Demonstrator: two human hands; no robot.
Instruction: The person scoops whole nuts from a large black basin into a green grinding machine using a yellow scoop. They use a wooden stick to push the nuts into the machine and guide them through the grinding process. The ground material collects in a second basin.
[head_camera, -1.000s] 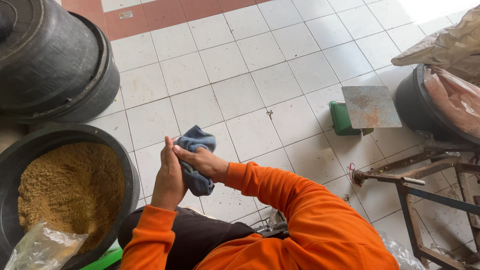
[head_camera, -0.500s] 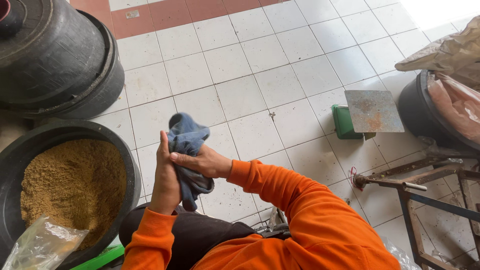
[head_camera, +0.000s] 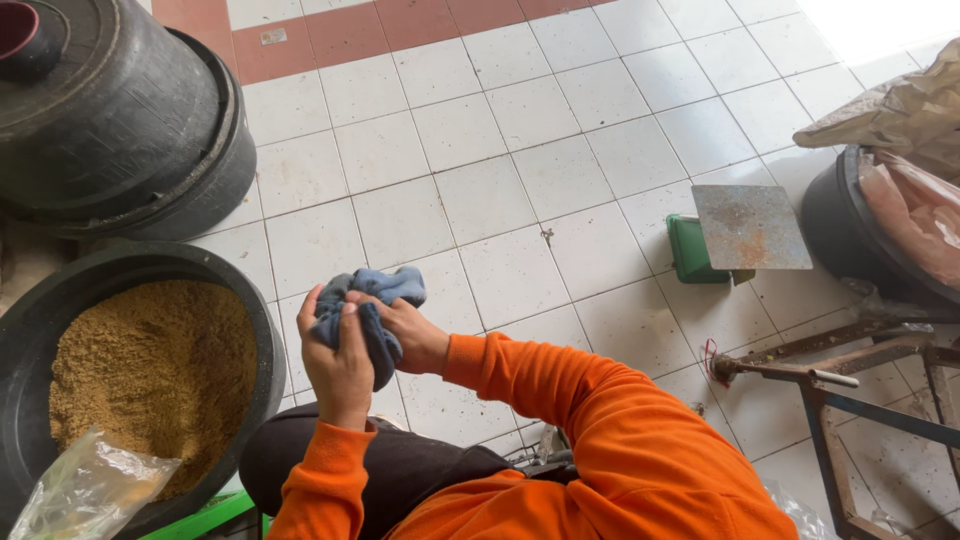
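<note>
Both hands were wiping themselves on a blue-grey cloth, held above the tiled floor just right of the black basin. The left hand had its grip closed around the cloth; the right hand pressed its fingers into the folds. Judging by this, the step was cleaning the palms. The basin held tan, crumbly meal, with a clear plastic bag at its near rim.

Soft blue cloth, glossy white floor tiles, rusty metal plate
</note>
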